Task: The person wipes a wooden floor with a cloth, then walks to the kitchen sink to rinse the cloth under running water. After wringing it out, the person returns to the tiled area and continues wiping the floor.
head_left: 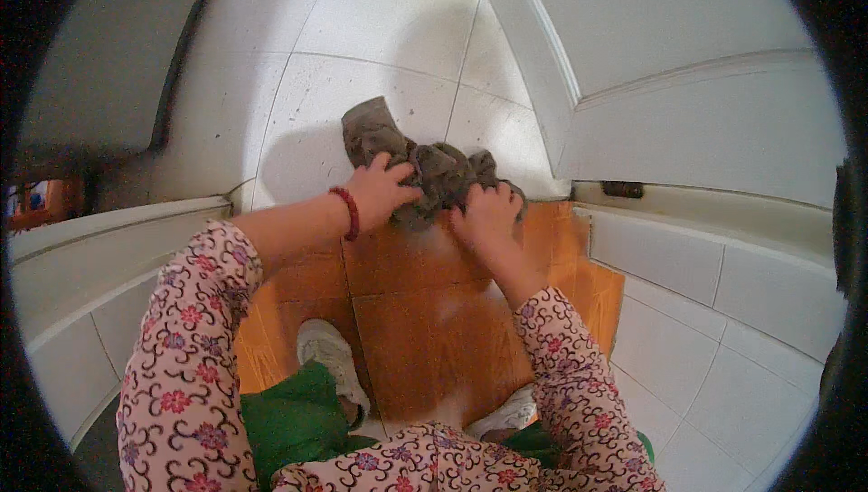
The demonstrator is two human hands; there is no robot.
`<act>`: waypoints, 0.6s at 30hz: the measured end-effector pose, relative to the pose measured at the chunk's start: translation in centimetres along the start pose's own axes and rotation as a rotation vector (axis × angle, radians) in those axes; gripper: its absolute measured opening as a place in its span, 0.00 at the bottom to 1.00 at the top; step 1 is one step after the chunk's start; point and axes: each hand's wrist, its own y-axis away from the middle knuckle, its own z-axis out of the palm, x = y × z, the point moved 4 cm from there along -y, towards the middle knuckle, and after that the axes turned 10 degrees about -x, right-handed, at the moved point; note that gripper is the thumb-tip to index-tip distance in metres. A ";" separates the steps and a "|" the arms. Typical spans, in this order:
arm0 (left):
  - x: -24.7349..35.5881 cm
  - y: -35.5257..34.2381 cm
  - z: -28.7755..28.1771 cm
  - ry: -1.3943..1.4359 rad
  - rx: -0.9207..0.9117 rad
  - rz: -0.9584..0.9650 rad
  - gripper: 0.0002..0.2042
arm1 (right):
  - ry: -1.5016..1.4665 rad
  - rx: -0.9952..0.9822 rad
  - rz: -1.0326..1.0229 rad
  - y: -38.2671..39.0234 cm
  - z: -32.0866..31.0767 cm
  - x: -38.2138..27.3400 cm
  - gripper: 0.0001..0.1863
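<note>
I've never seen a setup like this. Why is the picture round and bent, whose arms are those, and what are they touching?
There's no robot here, just a person working with bare hands. The single picture comes from a wide camera worn on their head, looking down; its lens bends straight edges and leaves dark corners. The arms in flowered sleeves are the wearer's own. The left hand, with a red bracelet at the wrist, and the right hand both rest on a crumpled dark cloth. I can't tell how firmly they grip it. The cloth lies on the floor where white tiles meet a brown wood-patterned surface.
</note>
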 end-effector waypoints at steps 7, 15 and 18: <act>-7.4 0.7 -6.8 -0.442 -0.078 -0.309 0.11 | -1.497 -0.204 0.002 -6.3 2.9 -8.6 0.19; -7.8 3.4 -3.5 -0.039 -0.075 -0.329 0.11 | -0.086 0.019 -0.231 -2.5 -0.9 -8.5 0.16; -6.4 4.2 0.3 0.044 -0.219 -0.421 0.11 | -0.010 -0.060 -0.273 -2.5 2.7 -11.5 0.15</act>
